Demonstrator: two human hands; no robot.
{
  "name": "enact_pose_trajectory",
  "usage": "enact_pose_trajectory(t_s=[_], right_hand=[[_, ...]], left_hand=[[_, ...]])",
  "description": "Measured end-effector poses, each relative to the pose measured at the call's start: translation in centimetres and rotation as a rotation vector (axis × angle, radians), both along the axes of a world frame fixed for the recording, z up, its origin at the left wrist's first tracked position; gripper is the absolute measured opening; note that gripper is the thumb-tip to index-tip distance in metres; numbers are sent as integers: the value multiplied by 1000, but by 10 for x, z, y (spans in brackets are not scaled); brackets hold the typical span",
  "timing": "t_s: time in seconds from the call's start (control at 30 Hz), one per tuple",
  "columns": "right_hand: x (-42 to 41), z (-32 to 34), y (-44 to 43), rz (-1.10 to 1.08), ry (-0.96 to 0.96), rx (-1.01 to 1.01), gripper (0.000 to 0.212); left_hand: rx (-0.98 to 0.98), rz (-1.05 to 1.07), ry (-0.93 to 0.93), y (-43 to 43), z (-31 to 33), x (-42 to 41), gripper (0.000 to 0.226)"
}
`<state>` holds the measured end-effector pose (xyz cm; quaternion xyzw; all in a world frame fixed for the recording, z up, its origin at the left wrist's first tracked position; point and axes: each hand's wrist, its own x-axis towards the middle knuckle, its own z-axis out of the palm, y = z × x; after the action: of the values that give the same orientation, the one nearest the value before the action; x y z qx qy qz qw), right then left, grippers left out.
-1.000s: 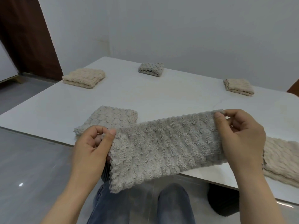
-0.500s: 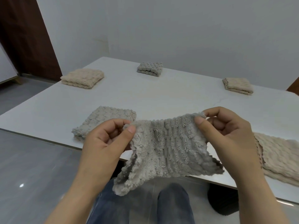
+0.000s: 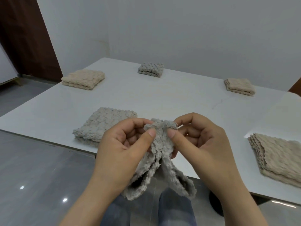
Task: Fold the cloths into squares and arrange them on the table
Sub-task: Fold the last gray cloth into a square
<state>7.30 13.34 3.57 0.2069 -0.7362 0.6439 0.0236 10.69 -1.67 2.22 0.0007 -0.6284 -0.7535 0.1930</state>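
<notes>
White table (image 3: 162, 98) fills your view, with five folded cloths spread over it. Your left hand (image 3: 123, 147) and right hand (image 3: 200, 142) meet in front of its near edge, thumbs toward you, palms turned inward. Each pinches a top end of the grey cloth (image 3: 160, 154) between thumb and forefinger, ends pressed together. It hangs doubled over your knees, clear of the table.

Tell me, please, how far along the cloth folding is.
Done: five folded cloths lie on the table: far-left beige cloth, far grey cloth, far-right beige cloth, near grey cloth, near-right beige cloth. In hand: left hand and right hand pinch the ends of the held grey cloth together, doubling it. Left: probably squaring it and setting it down.
</notes>
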Motion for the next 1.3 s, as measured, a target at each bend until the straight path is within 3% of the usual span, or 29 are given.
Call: enact_pose_trajectory(t_s=[0.47,0.7,1.07,1.3], right_hand=[[0,-4,-1,114,-39,-37,22],[-4,-6,-2,124,-57,-49,7],[-7,-7,-1,-13,112,119,6],[-1,-2,-2,49,94,110,7]], left_hand=[[51,-18,-38,-2,-1,6,13],[32,-2,-39,-1,2,7,15],[-34,103,-63,-3,-1,2,17],[-96,152,-56,-6,2,-1,18]])
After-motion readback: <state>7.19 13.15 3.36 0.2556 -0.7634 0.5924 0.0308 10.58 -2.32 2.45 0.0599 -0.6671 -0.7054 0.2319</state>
